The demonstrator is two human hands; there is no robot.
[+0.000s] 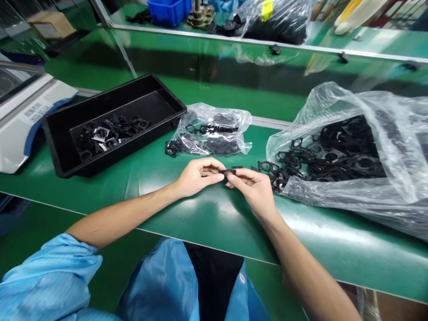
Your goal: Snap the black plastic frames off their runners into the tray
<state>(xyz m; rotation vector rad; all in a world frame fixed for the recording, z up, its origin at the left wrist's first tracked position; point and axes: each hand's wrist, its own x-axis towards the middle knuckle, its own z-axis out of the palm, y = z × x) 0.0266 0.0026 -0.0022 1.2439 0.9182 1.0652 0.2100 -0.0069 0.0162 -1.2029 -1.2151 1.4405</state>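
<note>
Between my two hands, above the green table, is a small black plastic part (228, 172), mostly covered by fingers. My left hand (199, 178) pinches its left end with thumb and forefinger. On its other end, my right hand (251, 187) is closed in a similar pinch. Just right of that hand, loose black plastic frames (272, 171) spill from the mouth of a large clear bag (394, 156) full of them. Behind my hands lies a smaller clear bag (214, 138) of black parts, with one black part (171, 148) at its left corner.
A black tray (133, 154) with several black parts in it stands at the left. Beside it is a white and blue machine (30, 118). Across the back runs a raised shelf edge (207, 35), with a blue bin (169, 11) and a filled plastic bag (277, 22) on the shelf.
</note>
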